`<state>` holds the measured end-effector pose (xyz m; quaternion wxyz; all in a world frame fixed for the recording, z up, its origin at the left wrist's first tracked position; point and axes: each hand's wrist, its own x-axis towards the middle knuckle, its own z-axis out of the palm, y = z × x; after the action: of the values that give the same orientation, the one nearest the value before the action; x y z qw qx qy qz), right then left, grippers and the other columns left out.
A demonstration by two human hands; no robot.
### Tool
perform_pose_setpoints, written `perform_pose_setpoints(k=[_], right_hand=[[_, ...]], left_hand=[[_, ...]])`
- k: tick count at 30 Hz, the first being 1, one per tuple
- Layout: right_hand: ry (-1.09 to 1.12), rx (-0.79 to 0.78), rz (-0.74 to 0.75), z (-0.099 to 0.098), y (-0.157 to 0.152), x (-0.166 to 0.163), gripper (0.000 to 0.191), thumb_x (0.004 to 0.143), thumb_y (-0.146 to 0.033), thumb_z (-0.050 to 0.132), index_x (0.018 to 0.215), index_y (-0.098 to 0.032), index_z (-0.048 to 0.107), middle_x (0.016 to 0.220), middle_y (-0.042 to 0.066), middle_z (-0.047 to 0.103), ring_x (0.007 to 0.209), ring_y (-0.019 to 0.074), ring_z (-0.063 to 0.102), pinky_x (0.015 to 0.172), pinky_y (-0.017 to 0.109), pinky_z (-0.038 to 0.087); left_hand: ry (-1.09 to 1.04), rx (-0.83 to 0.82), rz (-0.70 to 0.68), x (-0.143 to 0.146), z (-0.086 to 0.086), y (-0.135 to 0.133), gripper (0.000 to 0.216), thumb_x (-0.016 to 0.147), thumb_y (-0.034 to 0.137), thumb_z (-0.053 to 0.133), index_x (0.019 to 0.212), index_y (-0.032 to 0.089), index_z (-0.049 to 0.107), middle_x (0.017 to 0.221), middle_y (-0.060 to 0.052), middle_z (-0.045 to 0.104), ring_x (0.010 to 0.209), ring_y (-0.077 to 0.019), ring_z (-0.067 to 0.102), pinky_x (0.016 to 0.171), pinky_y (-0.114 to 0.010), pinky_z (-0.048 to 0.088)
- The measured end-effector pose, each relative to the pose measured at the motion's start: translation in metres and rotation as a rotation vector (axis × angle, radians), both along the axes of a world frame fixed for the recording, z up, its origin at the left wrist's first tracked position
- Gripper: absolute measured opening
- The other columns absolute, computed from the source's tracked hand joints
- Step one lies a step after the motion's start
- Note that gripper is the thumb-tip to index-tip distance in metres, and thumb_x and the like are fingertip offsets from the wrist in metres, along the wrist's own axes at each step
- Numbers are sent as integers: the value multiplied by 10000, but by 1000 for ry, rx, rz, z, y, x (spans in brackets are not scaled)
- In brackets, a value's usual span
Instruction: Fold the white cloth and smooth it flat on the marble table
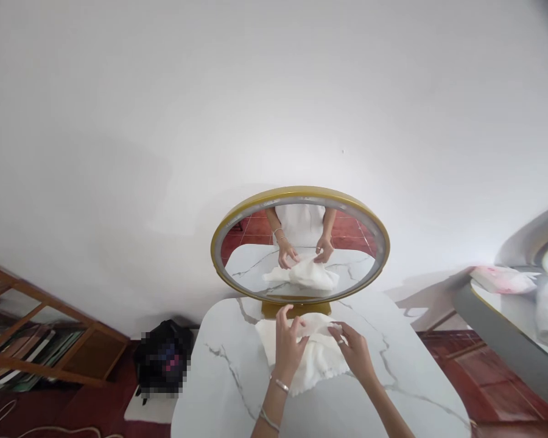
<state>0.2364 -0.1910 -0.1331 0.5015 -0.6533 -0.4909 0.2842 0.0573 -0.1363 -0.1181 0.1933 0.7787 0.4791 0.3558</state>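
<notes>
A white cloth, soft and rumpled with a fuzzy lower edge, lies on the marble-patterned white table. My right hand, wearing a ring, pinches the cloth's upper right edge between thumb and fingers. Over its left part is my left hand, fingers bent and apart, the thumb near the fabric; whether it grips any of it I cannot tell for sure. Bracelets circle the left wrist. Just behind the cloth stands a gold-framed oval mirror, which reflects both hands and the cloth.
The mirror's gold base rests at the table's back edge, by a white wall. A wooden shelf with books and a black backpack are to the left. At right, another table carries a pink-white packet.
</notes>
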Motion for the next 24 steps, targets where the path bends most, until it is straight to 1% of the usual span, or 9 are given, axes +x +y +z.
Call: perform_pose_setpoints(k=[3, 5, 7, 9, 11, 15, 18, 21, 24], right_hand=[[8, 22, -4, 15, -4, 4, 410, 823, -596, 538, 881, -209, 661, 868, 81, 709, 859, 261, 670, 792, 356, 534], [50, 54, -12, 18, -8, 7, 381, 828, -566, 555, 923, -207, 643, 920, 87, 700, 877, 245, 664, 807, 348, 532], [113, 104, -41, 18, -12, 7, 386, 828, -528, 578, 1050, -213, 590, 1059, 100, 666, 872, 214, 660, 803, 337, 538], [154, 145, -99, 15, -18, 4, 481, 817, -495, 608, 1203, -235, 483, 1204, 114, 591, 823, 172, 654, 802, 337, 541], [163, 165, -158, 12, -24, 0, 563, 797, -477, 641, 1253, -250, 401, 1238, 115, 540, 794, 146, 643, 823, 347, 536], [138, 140, -221, 5, -33, -1, 460, 757, -477, 679, 1063, -220, 450, 1028, 60, 572, 748, 145, 630, 759, 324, 536], [126, 83, -147, 6, -35, 6, 353, 774, -496, 642, 931, -200, 531, 871, 50, 625, 750, 177, 634, 706, 313, 528], [99, 56, -88, 13, -35, 12, 343, 788, -528, 617, 856, -191, 611, 813, 64, 667, 766, 196, 628, 743, 331, 522], [-5, 64, -110, 21, -36, 14, 374, 785, -576, 604, 761, -203, 629, 790, 64, 660, 764, 203, 608, 766, 352, 509]], left_hand=[[-56, -29, -218, 12, 15, -1, 55, 775, 172, 635, 781, 221, 610, 1356, -50, 489, 1244, -258, 481, 1045, -467, 409], [-125, -126, -336, 18, 21, -3, 43, 814, 231, 618, 854, 234, 634, 1243, -51, 594, 1129, -222, 574, 988, -412, 462], [-192, -221, -384, 24, 24, -6, 94, 852, 270, 580, 896, 228, 651, 1053, -50, 677, 982, -199, 633, 891, -354, 508], [-255, -287, -372, 29, 24, -12, 146, 875, 297, 549, 879, 204, 662, 903, -50, 698, 865, -187, 649, 809, -318, 523], [-329, -328, -324, 33, 22, -18, 178, 875, 319, 551, 859, 182, 665, 853, -56, 699, 816, -182, 650, 762, -293, 526], [-421, -339, -243, 36, 20, -27, 196, 851, 341, 581, 825, 167, 667, 841, -62, 698, 813, -189, 652, 742, -284, 520], [-389, -338, -215, 34, 21, -28, 193, 838, 347, 591, 810, 171, 667, 819, -51, 697, 786, -187, 647, 728, -281, 506], [-321, -347, -245, 33, 22, -29, 223, 845, 376, 579, 790, 175, 659, 779, -38, 687, 748, -178, 636, 697, -268, 488], [-284, -327, -270, 34, 22, -31, 242, 861, 391, 560, 787, 177, 643, 750, -25, 669, 725, -166, 622, 687, -258, 479]])
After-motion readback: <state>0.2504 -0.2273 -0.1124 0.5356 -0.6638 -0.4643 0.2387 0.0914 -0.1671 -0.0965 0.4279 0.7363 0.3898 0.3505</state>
